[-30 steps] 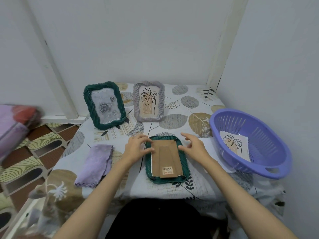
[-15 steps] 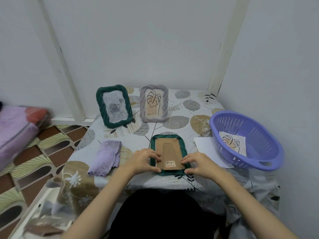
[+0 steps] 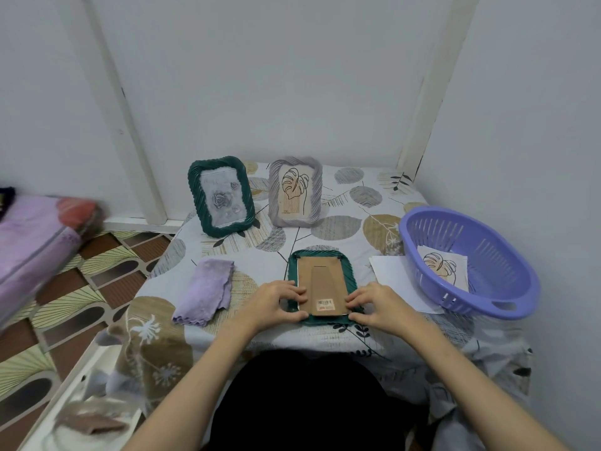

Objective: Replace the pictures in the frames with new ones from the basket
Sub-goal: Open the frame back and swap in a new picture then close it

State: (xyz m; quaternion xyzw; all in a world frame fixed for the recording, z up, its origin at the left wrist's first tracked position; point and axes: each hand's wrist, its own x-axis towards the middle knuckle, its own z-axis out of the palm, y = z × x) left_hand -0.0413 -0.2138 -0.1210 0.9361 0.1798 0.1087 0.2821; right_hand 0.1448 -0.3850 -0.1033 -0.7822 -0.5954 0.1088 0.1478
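Left hand (image 3: 276, 301) and right hand (image 3: 374, 302): fingers curled on the near corners of green frame (image 3: 322, 281), face-down mid-surface. Grey frame (image 3: 295, 193): leaf picture fitted. Basket (image 3: 468, 262), right: one leaf print left. Judged partway.

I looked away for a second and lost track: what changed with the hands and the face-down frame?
Both hands slid from the frame's far corners toward its near end; the left hand and right hand now pinch the near corners of the face-down green frame. The frame, standing frames, cloth and basket stayed put.
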